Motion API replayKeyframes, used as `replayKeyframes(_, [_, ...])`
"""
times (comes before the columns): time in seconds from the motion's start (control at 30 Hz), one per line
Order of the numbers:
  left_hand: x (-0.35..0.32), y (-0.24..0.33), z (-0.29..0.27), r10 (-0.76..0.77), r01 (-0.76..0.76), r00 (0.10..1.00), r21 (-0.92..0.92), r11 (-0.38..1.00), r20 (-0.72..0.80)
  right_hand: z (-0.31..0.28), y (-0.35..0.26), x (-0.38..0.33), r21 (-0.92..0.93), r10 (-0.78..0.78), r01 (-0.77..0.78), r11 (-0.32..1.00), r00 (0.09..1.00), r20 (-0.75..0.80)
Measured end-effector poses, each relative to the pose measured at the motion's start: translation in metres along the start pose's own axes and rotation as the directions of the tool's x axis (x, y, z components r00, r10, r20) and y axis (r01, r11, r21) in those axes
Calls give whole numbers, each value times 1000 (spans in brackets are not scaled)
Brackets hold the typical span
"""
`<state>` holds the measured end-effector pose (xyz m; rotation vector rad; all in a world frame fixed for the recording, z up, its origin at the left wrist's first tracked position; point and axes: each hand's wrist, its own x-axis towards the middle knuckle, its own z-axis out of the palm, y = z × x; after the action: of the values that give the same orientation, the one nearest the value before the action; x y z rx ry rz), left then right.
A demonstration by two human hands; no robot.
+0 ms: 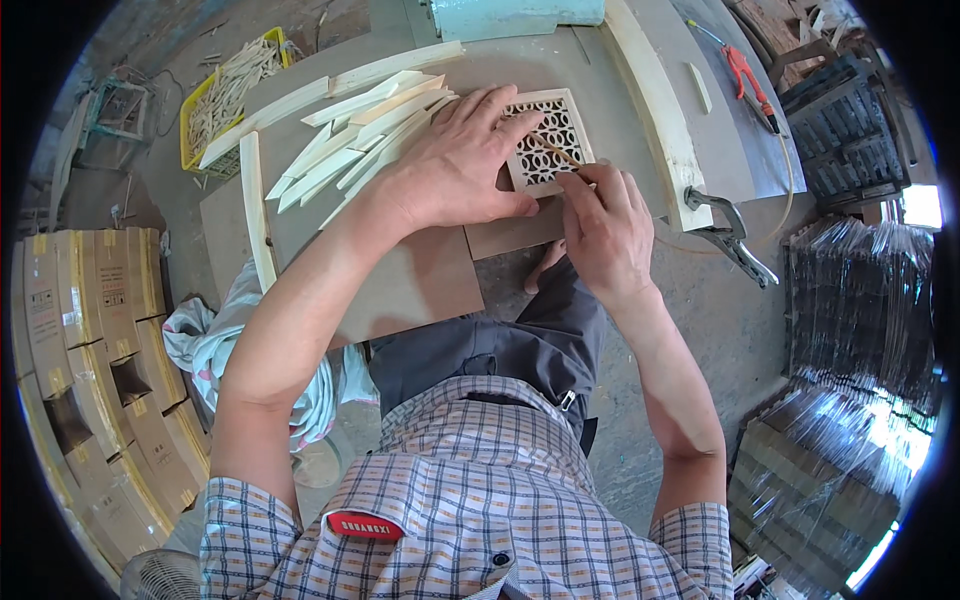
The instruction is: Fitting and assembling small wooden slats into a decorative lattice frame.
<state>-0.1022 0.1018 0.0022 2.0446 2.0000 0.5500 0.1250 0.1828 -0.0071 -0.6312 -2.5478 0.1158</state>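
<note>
A small, nearly square lattice panel [558, 127] lies face up on the tabletop [410, 280], toward 1 o'clock from the middle of the view. Its pale, plain border, like bare wood, encloses openwork of interlaced ovals, with dark gaps between the thin ribs. The panel is turned slightly, its upper edge tipped toward 11 o'clock; its 9 o'clock side and its corner near 4 o'clock are partly covered. A thin brown stick [558, 150] slants across the openwork from 10 to 4 o'clock, its lower end hidden.
</note>
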Motion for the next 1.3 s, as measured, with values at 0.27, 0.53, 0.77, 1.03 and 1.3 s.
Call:
replayKeyframes(0.27, [1,1,-1,-35,35,999,11,999,11,-15,23,-4,141,147,-145,979,989,-5])
replayKeyframes(0.53, [-1,-1,-1,-28,28,1000,30,999,0,-22,51,8,296,70,-111,949,987,147])
replayKeyframes(0.77, [-1,-10,0,53,-54,998,-31,998,-28,-23,65,15,409,48,-150,900,967,250])
replayKeyframes(1.03, [-1,-8,0,42,-43,999,-40,998,-22,-24,62,19,418,67,-181,890,960,273])
replayKeyframes(1.3, [1,-4,-5,2,-1,1000,-46,999,22,-30,39,17,254,14,-60,965,984,178])
